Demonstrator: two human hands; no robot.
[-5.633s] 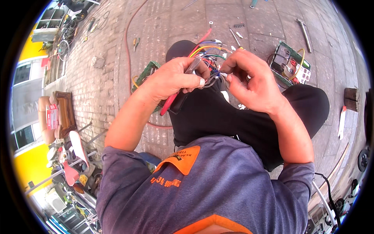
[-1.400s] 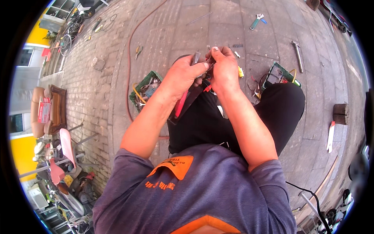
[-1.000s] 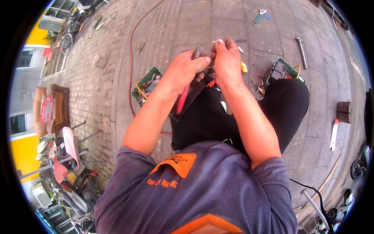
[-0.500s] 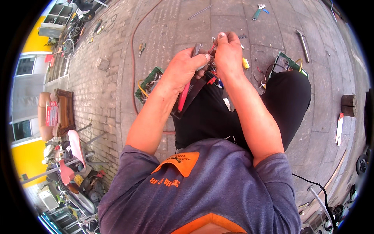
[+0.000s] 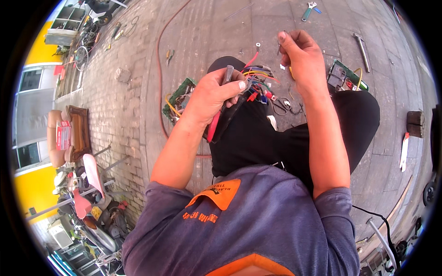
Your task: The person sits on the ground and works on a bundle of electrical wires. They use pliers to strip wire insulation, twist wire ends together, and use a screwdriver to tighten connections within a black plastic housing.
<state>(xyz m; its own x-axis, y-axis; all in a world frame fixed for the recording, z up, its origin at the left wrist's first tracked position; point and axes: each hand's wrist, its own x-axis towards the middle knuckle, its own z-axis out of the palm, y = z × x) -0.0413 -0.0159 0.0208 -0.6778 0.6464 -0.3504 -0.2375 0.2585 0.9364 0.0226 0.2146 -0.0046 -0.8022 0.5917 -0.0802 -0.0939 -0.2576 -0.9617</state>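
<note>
My left hand (image 5: 212,92) is closed round red-handled pliers (image 5: 213,127), whose grey metal end sticks up past the thumb. Just right of its fingers, a bundle of coloured wires (image 5: 260,73) fans out. One red wire in it ends in a ring terminal (image 5: 258,45) that stands free. A dark flat box (image 5: 230,115) lies under this hand against my thigh, partly hidden. Up and to the right, clear of the wires, my right hand (image 5: 304,57) has thumb and fingers pinched together. A small, thin dark piece shows at its fingertips, too small to name.
Green trays of parts stand left (image 5: 186,87) and right (image 5: 338,76) of my legs. An adjustable wrench (image 5: 308,11), a metal bar (image 5: 361,51) and scissors (image 5: 282,106) lie on the paving. A hose (image 5: 159,69) runs along the left, before an armchair (image 5: 69,135).
My right hand has let go of the red wire near its ring terminal and moved right, apart from my left. The wire bundle now shows spread out. My left hand keeps the pliers.
</note>
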